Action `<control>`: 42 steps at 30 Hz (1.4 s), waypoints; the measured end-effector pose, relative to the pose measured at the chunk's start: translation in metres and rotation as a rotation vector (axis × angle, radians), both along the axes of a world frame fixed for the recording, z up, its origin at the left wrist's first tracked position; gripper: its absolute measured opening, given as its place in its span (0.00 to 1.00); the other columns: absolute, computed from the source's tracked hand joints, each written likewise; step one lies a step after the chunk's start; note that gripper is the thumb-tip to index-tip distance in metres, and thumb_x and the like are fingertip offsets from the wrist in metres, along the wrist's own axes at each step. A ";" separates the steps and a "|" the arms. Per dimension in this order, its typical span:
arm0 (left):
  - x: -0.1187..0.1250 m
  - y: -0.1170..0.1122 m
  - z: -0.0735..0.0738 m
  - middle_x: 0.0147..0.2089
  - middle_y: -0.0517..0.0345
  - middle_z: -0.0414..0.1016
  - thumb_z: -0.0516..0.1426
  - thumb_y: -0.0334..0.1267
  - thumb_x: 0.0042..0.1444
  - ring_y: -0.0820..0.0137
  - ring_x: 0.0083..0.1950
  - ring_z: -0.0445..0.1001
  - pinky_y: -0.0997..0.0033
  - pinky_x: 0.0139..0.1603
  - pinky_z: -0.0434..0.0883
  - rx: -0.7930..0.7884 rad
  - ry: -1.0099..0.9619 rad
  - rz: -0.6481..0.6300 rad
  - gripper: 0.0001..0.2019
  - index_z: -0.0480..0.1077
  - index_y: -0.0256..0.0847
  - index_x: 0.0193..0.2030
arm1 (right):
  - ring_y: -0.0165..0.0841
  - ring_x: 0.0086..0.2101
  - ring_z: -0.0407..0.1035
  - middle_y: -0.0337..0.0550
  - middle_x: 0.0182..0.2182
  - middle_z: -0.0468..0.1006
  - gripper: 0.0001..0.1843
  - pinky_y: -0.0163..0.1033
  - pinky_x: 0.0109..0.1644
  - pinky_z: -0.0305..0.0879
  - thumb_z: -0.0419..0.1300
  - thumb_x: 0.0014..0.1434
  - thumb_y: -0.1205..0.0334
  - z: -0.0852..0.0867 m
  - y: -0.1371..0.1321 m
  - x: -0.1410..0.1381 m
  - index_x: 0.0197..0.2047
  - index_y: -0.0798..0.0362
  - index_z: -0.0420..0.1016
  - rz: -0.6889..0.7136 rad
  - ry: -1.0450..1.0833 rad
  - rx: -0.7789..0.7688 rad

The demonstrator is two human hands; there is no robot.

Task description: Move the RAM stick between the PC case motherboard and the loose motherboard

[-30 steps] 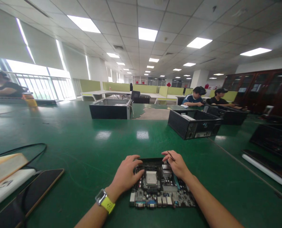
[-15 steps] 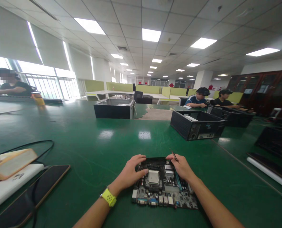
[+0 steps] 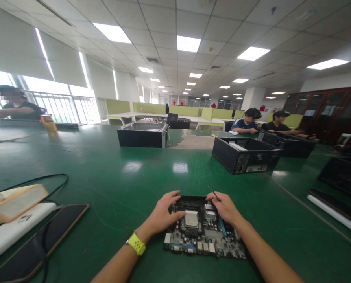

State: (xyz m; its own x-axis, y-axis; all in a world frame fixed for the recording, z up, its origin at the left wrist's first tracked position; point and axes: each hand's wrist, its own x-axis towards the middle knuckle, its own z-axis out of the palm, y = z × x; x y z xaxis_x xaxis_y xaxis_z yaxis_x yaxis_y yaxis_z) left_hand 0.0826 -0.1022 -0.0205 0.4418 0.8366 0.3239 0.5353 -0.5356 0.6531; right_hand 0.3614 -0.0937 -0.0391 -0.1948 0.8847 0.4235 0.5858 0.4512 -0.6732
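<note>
A motherboard (image 3: 206, 234) lies flat on the green table, its port side towards me. The square processor (image 3: 191, 219) sits in its socket on the left half. My left hand (image 3: 163, 214) grips the board's far left corner, thumb beside the processor and fingers over the far edge. At the far right of the board is my right hand (image 3: 225, 207), with a thin, dark pointed tool (image 3: 213, 192) between thumb and fingers. Its tip points up and left; the rest is hidden in the hand. Those fingertips meet the board's far edge.
Open computer cases stand at the back left (image 3: 142, 136) and back right (image 3: 246, 154). On my left are a dark flat panel (image 3: 42, 243), a white bar (image 3: 16, 230), a yellowish box (image 3: 19, 202) and a black cable (image 3: 57, 175). Several people sit farther off.
The thin tool and my right fingertips have shifted slightly left. My left hand and the motherboard stay in place.
</note>
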 end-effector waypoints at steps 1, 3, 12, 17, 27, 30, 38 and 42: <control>0.000 0.000 -0.001 0.63 0.47 0.59 0.59 0.49 0.49 0.58 0.63 0.56 0.54 0.63 0.55 0.000 0.003 -0.003 0.26 0.68 0.40 0.54 | 0.36 0.38 0.70 0.44 0.34 0.78 0.15 0.41 0.47 0.61 0.48 0.57 0.62 0.001 -0.001 0.000 0.31 0.52 0.76 0.000 0.002 -0.001; -0.001 0.001 -0.003 0.64 0.47 0.58 0.59 0.49 0.49 0.57 0.64 0.56 0.54 0.63 0.55 0.002 0.005 -0.007 0.26 0.68 0.40 0.53 | 0.35 0.38 0.70 0.44 0.34 0.77 0.15 0.41 0.46 0.62 0.47 0.57 0.62 0.002 -0.001 -0.001 0.31 0.52 0.76 -0.001 0.011 -0.001; -0.003 0.003 -0.006 0.62 0.47 0.59 0.58 0.49 0.49 0.56 0.63 0.56 0.52 0.63 0.54 0.004 0.018 0.018 0.27 0.66 0.40 0.55 | 0.37 0.40 0.70 0.45 0.35 0.78 0.16 0.42 0.48 0.61 0.48 0.56 0.61 -0.003 0.001 0.000 0.34 0.53 0.77 -0.042 0.030 -0.035; -0.002 0.002 -0.005 0.61 0.46 0.61 0.58 0.50 0.50 0.57 0.62 0.57 0.53 0.63 0.56 0.018 0.012 0.016 0.27 0.66 0.39 0.55 | 0.38 0.40 0.70 0.45 0.36 0.78 0.17 0.43 0.48 0.61 0.47 0.56 0.61 -0.002 0.000 0.000 0.35 0.53 0.78 -0.048 0.018 -0.043; -0.005 0.004 -0.010 0.62 0.47 0.59 0.58 0.50 0.50 0.57 0.63 0.55 0.53 0.63 0.54 -0.008 0.039 0.013 0.26 0.66 0.40 0.54 | 0.37 0.39 0.70 0.45 0.35 0.78 0.16 0.43 0.48 0.61 0.48 0.55 0.61 -0.002 0.000 0.000 0.34 0.52 0.77 -0.055 0.020 -0.061; -0.006 0.004 -0.013 0.63 0.47 0.57 0.57 0.50 0.50 0.58 0.64 0.54 0.54 0.64 0.54 -0.018 0.042 0.006 0.26 0.66 0.40 0.54 | 0.37 0.38 0.70 0.44 0.35 0.78 0.16 0.42 0.47 0.61 0.47 0.56 0.61 -0.002 0.001 0.000 0.33 0.52 0.77 -0.053 0.020 -0.059; -0.007 0.003 -0.011 0.63 0.46 0.57 0.58 0.50 0.50 0.57 0.64 0.54 0.54 0.63 0.54 -0.003 0.044 0.014 0.25 0.68 0.40 0.52 | 0.36 0.38 0.70 0.45 0.34 0.78 0.17 0.41 0.47 0.62 0.48 0.55 0.59 -0.002 0.001 -0.001 0.31 0.53 0.77 -0.059 0.043 -0.056; -0.008 0.001 -0.008 0.63 0.45 0.57 0.58 0.50 0.49 0.56 0.64 0.54 0.54 0.63 0.54 0.016 0.065 0.008 0.25 0.69 0.39 0.51 | 0.37 0.38 0.71 0.44 0.34 0.79 0.17 0.42 0.47 0.62 0.48 0.55 0.59 -0.001 0.001 -0.002 0.31 0.53 0.77 -0.076 0.049 -0.062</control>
State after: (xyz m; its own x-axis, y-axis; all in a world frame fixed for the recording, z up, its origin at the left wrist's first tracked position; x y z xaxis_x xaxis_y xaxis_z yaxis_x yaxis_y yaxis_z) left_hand 0.0746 -0.1009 -0.0287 0.4553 0.8352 0.3085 0.5806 -0.5412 0.6083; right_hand 0.3592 -0.0929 -0.0405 -0.1065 0.9211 0.3744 0.5825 0.3629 -0.7273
